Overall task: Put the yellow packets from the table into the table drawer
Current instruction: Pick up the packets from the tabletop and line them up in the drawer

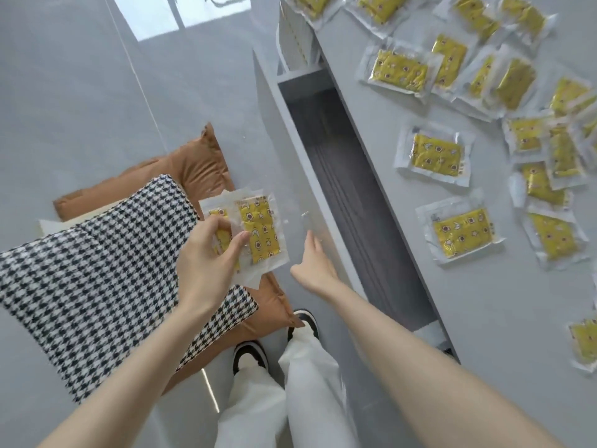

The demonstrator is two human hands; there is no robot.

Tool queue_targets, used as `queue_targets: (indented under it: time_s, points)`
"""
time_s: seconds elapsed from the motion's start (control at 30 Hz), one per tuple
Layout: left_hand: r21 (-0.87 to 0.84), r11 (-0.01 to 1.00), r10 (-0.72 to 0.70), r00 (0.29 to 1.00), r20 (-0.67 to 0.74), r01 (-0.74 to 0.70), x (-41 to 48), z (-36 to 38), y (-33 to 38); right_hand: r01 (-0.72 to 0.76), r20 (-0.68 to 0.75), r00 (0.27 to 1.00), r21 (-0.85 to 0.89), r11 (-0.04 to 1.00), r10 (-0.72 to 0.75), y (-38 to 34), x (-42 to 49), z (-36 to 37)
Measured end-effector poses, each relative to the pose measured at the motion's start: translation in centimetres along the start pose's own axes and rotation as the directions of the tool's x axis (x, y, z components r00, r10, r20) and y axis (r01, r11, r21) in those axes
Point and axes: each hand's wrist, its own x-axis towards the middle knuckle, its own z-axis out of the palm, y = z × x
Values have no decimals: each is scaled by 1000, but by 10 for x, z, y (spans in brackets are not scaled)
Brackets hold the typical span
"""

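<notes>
Yellow packets, glossy flat rectangles, pinched in left hand; right hand, fingers straight, touches smooth drawer.

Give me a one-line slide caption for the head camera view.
The left hand holds yellow packets beside the open drawer, the right hand extended toward its front; loose packets dot the table.

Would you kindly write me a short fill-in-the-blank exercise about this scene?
1. The left hand grips ____ packets.
2. The right hand, fingers straight, reaches toward the drawer, which is ____.
3. Loose packets lie on the grey ____.
Missing words: yellow; open; table.
</notes>
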Motion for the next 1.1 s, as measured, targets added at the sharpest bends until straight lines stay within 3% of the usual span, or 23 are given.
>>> queue_targets:
  time_s: [0.17, 0.23, 0.3, 0.4, 0.47, 0.6, 0.8, 0.97, 1.1]
  points:
    - [53, 999, -7, 999, -45, 9, -22, -34, 0, 140, 159, 975, 115, 983, -157, -19, -36, 36]
    - [67, 998, -10, 997, -70, 15, -28, -48, 2, 202, 93, 970, 197, 959, -223, -25, -53, 49]
    - [48, 998, -24, 997, -73, 28, -32, -60, 4, 189, -31, 981, 353, 916, -191, -32, -72, 54]
    - [15, 999, -29, 999, -25, 29, -34, -68, 13, 85, -62, 996, 749, 657, -59, -44, -93, 39]
    - [7, 1000, -17, 1000, 20, 17, -32, -65, 23, 63, -54, 998, 868, 492, -33, -44, -98, 26]
    - [-17, 1000, 6, 991, 134, -3, -26, -46, 43, 120, -139, 990, 885, 450, 9, -33, -105, 2]
    - [3, 997, 72, 968, 239, -74, -20, 6, 58, 40, -65, 989, 984, 173, 136, 9, -104, -21]
    - [21, 989, 118, 870, 479, -146, -16, 67, 62, -18, 54, 923, 995, -98, 382, 70, -105, -9]
    - [212, 950, 38, 763, 646, -227, -5, 109, 64, -6, 168, 808, 961, -277, 565, 111, -99, 2]
